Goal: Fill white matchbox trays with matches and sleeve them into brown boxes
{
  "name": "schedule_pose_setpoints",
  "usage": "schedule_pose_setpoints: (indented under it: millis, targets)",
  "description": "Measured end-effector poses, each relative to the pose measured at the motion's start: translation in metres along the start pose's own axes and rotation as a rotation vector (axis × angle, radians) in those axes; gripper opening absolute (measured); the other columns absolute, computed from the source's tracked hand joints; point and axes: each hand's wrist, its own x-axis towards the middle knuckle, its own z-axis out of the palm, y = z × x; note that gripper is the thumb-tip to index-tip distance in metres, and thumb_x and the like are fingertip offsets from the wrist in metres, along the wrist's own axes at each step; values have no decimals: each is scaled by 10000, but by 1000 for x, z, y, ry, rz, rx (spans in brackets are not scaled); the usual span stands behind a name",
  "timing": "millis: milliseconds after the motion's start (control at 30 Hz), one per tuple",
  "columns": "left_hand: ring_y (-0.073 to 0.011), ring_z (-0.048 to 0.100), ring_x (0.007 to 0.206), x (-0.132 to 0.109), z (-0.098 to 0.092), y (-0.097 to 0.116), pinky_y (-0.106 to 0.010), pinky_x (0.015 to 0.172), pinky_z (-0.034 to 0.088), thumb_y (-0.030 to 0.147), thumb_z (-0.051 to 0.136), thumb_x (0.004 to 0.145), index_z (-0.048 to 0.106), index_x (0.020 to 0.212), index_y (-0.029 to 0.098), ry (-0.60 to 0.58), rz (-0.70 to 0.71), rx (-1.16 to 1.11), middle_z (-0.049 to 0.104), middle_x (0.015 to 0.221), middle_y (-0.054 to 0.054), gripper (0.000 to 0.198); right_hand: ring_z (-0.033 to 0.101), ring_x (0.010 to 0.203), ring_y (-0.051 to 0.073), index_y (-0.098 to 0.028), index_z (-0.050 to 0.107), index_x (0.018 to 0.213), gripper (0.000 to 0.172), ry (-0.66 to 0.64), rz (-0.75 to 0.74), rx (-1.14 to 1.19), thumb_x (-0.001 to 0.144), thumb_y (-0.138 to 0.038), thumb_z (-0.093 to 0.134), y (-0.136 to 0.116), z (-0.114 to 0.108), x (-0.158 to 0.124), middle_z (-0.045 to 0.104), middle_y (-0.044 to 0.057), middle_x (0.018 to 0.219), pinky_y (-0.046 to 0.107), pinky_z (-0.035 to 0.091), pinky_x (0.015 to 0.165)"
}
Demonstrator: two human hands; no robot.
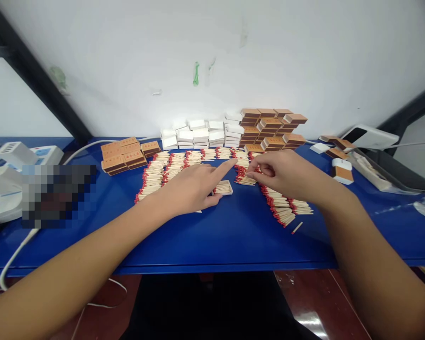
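My left hand [194,187] is over the middle of the desk, index finger stretched toward the match piles and thumb apart, beside a small white tray [227,189] with matches in it. The tray is partly hidden by that hand. My right hand [274,172] is bent over the red-headed matches [246,179], thumb and index finger close together at the pile's edge; anything between them is too small to make out. Rows of matches [152,177] lie left of the tray, and more matches [279,205] lie to the right.
White box trays [198,134] and brown matchboxes [269,125] are stacked along the wall. More matchboxes [123,153] lie at the left. Power strips [46,153] and cables stand far left; a white device [370,135] and an open case [375,177] lie at the right.
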Motion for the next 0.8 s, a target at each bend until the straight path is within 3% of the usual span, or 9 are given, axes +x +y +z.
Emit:
schedule_pose_setpoints:
  millis: [200, 400, 567, 800]
  targets:
    - [-295, 727, 1069, 0, -2, 1, -328, 824, 503, 288, 668, 1037, 227, 1759, 207, -1, -7, 44, 773, 1138, -107, 851, 636, 641, 194, -248, 818, 891, 116, -184, 8, -10, 908, -274, 706, 6, 7, 3, 750, 25, 748, 330, 396, 627]
    - [-285, 724, 1061, 0, -2, 1, -322, 834, 501, 284, 660, 1034, 220, 1757, 204, 16, 3, 44, 768, 1132, -107, 849, 630, 610, 186, -257, 817, 890, 131, -163, -26, -44, 909, -253, 688, 7, 9, 5, 741, 9, 697, 315, 399, 604]
    - [-286, 721, 1072, 0, 0, 1, -327, 847, 503, 275, 658, 1036, 213, 1758, 205, 17, 15, 38, 769, 1134, -105, 851, 668, 668, 200, -247, 808, 895, 147, -201, -26, -18, 908, -261, 661, 10, 10, 5, 801, 34, 810, 321, 444, 632]
    - [-298, 722, 1085, 0, -3, 2, -341, 854, 498, 271, 656, 1047, 212, 1765, 196, -21, -6, 37, 764, 1170, -121, 847, 549, 562, 174, -241, 752, 849, 130, -243, -9, -53, 915, -261, 643, 3, 9, 4, 653, 1, 643, 324, 363, 591]
